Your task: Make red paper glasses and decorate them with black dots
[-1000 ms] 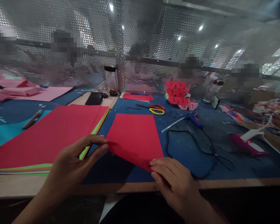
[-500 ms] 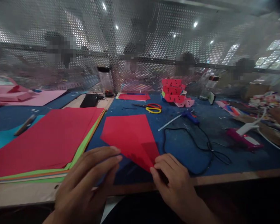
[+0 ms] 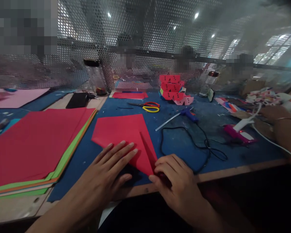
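Note:
On the blue table surface in front of me lies a sheet of red paper (image 3: 118, 126), part of it folded over toward the near corner. My left hand (image 3: 109, 168) rests flat on the folded part, its fingers stretched and spread. At the near right corner of the sheet, my right hand (image 3: 176, 178) pinches the paper between thumb and fingers. Beyond the sheet lie scissors (image 3: 151, 106) with red and yellow handles. To the right is a blue glue gun (image 3: 190, 115) with a clear glue stick in its back end.
A stack of coloured paper (image 3: 43, 142) lies at left. Behind are a black wallet-like item (image 3: 77, 100), a jar (image 3: 95, 77) and folded red paper pieces (image 3: 172, 87). A dark cord (image 3: 206, 145) and a magenta power strip (image 3: 240, 134) lie right, near another person's arm (image 3: 281, 129).
My left hand has come down from beside the red paper and now lies flat on its fold. My right hand still pinches the corner. The view has shifted slightly right.

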Tool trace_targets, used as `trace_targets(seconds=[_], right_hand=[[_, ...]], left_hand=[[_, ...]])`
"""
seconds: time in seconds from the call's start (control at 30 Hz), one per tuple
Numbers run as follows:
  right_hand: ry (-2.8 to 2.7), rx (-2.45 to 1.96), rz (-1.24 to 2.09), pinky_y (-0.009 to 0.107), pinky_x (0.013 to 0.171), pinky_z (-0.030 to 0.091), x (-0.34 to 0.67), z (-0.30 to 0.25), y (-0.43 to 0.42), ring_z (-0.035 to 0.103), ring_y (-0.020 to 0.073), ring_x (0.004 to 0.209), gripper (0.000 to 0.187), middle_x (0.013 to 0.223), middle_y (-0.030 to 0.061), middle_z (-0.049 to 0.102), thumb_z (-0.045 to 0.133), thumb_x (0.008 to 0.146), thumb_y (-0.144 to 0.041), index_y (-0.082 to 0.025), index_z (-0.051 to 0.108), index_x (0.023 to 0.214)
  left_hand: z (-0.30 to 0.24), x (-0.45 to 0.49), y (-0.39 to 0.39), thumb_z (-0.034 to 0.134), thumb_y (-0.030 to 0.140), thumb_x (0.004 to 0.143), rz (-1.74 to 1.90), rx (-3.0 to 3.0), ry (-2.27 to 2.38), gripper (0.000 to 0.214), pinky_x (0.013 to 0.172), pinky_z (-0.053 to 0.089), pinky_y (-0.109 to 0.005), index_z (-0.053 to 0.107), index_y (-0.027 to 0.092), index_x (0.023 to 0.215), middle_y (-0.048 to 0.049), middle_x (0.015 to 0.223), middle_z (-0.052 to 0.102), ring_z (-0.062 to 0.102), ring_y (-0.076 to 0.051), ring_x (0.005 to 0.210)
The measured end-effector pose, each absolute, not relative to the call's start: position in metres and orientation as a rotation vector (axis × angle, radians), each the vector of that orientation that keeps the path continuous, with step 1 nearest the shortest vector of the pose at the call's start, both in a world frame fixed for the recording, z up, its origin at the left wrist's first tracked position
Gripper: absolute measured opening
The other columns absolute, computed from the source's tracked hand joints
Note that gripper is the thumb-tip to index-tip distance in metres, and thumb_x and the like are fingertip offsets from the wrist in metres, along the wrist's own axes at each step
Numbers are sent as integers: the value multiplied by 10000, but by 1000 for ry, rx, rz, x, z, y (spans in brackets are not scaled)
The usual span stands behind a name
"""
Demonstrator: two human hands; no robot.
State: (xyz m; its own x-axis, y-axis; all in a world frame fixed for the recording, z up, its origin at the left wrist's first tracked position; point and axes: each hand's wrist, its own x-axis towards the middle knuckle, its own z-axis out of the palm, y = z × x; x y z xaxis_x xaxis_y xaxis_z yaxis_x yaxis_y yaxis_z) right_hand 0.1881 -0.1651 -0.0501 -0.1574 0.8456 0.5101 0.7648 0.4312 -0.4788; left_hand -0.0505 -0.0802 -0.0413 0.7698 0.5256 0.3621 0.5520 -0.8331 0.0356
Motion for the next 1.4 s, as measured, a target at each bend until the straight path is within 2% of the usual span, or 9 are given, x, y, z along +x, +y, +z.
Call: trace_targets(seconds=[0.27, 0.4, 0.6, 1.07, 1.4], right_hand=[[-1903, -1363, 124, 381, 828, 445, 192, -52, -172, 581, 212, 948, 65, 1012, 51, 653, 636, 898, -265, -221, 601, 931], [-1906, -1387, 88, 397, 828, 420, 192, -53, -173, 586, 218, 939, 55, 1000, 46, 660, 631, 899, -265, -224, 598, 917], [-1922, -1380, 77, 396, 833, 408, 195, -53, -172, 584, 222, 953, 65, 999, 48, 667, 622, 905, -283, -225, 597, 918], [-1952, -1390, 65, 383, 850, 382, 202, -51, -172, 568, 205, 973, 75, 1011, 35, 664, 634, 901, -283, -218, 605, 925], [-1893, -1369, 37, 372, 828, 380, 199, -54, -169, 576, 189, 922, 38, 962, 24, 665, 631, 898, -230, -208, 600, 893]], left_hand=[[-42, -40, -69, 499, 348, 968, -455, -2889, -817, 586, 1193, 250, -437, 311, 259, 1517, -41, 1542, 419, 347, -223, 1437], [-42, -36, -66, 494, 355, 971, -453, -2908, -821, 597, 1193, 250, -451, 293, 211, 1515, -78, 1544, 412, 358, -223, 1430], [-35, -31, -66, 481, 327, 974, -484, -2969, -806, 492, 1178, 289, -475, 402, 139, 1422, -133, 1495, 472, 382, -235, 1416], [-40, -25, -59, 482, 426, 978, -461, -2937, -870, 482, 1187, 248, -486, 449, 224, 1414, -63, 1506, 468, 398, -243, 1393], [-38, -24, -59, 470, 454, 976, -402, -2917, -957, 485, 1178, 249, -507, 464, 273, 1427, -69, 1453, 500, 417, -263, 1354]])
